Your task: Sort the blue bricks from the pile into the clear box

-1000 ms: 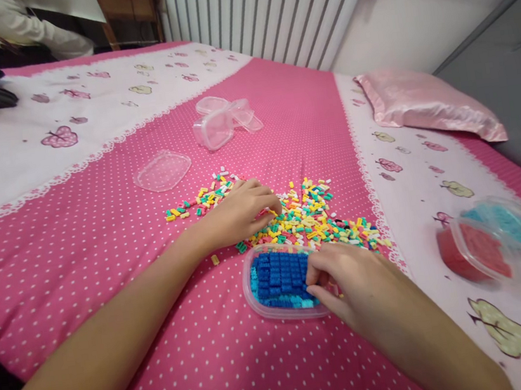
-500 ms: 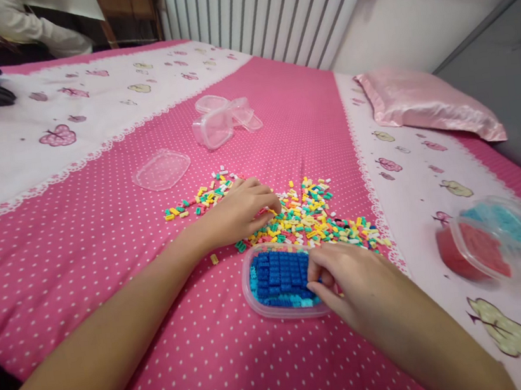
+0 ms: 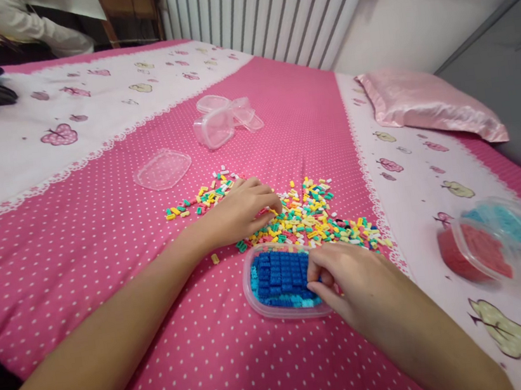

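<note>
A clear plastic tub holds dark blue building bricks in neat rows, with lighter blue bricks around and under them. My right hand is over the tub's right end, thumb and forefinger pinched at a blue brick on the edge of the rows; the fingers partly hide it. Beyond the tub spreads a loose pile of small yellow, green, white and pink bricks. On the pile's left part rests my left hand, palm down, fingers bent and thumb apart. Nothing shows in its grasp; the fingertips are partly hidden.
A clear lid lies to the left on the pink dotted bedspread, with clear containers behind it. On the right are a tub of red pieces and one of light blue pieces. A pink pillow lies farther back.
</note>
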A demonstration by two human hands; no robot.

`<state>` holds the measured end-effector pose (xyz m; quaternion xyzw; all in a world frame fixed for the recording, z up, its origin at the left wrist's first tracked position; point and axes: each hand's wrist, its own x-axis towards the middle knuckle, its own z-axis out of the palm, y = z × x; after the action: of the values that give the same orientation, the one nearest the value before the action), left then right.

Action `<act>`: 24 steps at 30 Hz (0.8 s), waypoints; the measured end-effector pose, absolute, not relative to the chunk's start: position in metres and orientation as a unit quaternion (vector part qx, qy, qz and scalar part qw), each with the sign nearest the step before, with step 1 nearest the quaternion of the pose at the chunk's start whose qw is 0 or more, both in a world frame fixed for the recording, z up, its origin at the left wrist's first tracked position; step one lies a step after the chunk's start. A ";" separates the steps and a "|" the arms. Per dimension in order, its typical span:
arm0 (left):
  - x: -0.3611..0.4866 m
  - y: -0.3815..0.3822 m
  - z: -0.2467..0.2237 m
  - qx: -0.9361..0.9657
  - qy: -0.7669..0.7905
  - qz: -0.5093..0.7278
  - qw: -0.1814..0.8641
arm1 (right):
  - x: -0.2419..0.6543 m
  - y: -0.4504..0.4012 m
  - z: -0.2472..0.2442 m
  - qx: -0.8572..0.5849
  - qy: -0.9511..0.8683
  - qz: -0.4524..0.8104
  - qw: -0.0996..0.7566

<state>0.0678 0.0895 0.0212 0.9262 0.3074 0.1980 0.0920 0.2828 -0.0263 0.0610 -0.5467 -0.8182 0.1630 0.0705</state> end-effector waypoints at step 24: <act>0.065 0.103 0.014 0.931 0.270 0.220 0.106 | 0.407 0.051 0.028 -0.662 -0.686 0.231 0.194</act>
<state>0.0649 0.1031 0.0138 0.9313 0.2701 0.2203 0.1060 0.4071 0.0514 0.0276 -0.6619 -0.6861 0.2313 0.1942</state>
